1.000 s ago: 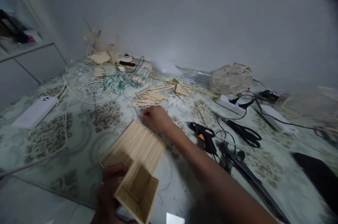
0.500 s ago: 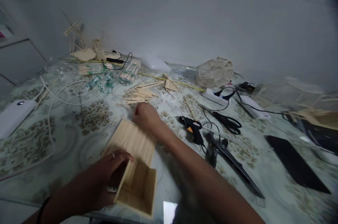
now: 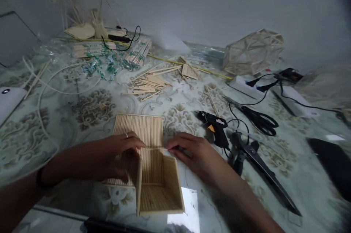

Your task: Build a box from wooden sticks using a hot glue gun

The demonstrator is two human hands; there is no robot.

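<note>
A flat panel of glued wooden sticks (image 3: 142, 130) lies in front of me with a low open stick box (image 3: 160, 185) built on its near right corner. My left hand (image 3: 115, 154) rests on the panel, fingers curved against the box's left wall. My right hand (image 3: 192, 150) pinches a single thin stick (image 3: 156, 148) and holds it across the box's far top edge. A ring shows on a left finger.
Loose sticks (image 3: 149, 85) lie in a heap beyond the panel. A black glue gun (image 3: 215, 127), black scissors (image 3: 259, 119) and large shears (image 3: 260, 169) sit to the right. A stick dome (image 3: 253, 52), power strip (image 3: 244, 86), cables and stick models line the wall.
My right hand came back from the stick heap with one stick and now holds it at the box's edge. The panel has been turned flat and square to me.
</note>
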